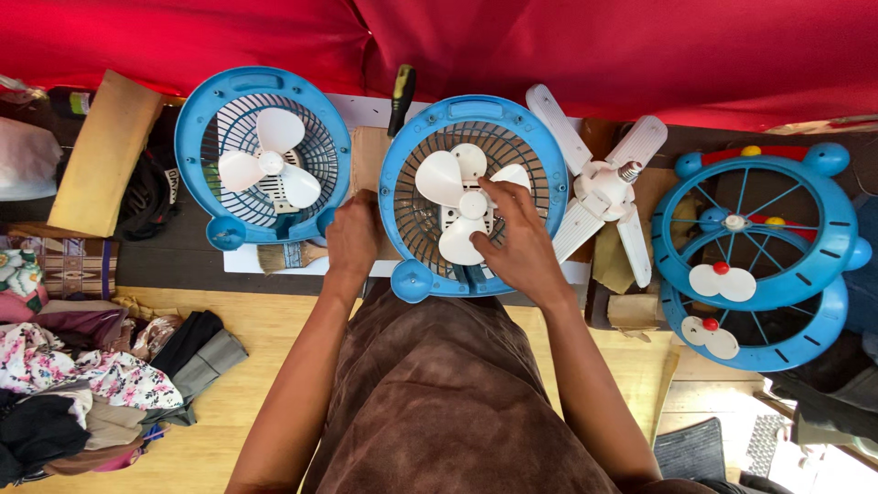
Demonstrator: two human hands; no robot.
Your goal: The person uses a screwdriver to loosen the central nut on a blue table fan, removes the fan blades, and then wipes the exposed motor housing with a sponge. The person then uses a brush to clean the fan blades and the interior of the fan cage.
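Directly ahead on the white board [240,263]: round blue fan [473,197], front grille off, three white blades [455,197] bare. Right hand [514,240] on the hub, fingers spread over the blades. Left hand [353,236] against the fan's left rim, fingers curled, grip unclear. Left: paintbrush [291,255], second blue fan [263,157]. Right: white folding-blade lamp [605,192], stacked blue grilles [759,242]. Behind: screwdriver [401,98], red cloth [585,50].

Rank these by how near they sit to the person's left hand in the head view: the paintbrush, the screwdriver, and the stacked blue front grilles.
From the left hand:
1. Paintbrush, just beside it, toward the left fan.
2. Screwdriver, up by the red cloth.
3. Stacked blue front grilles, far over on the right side.
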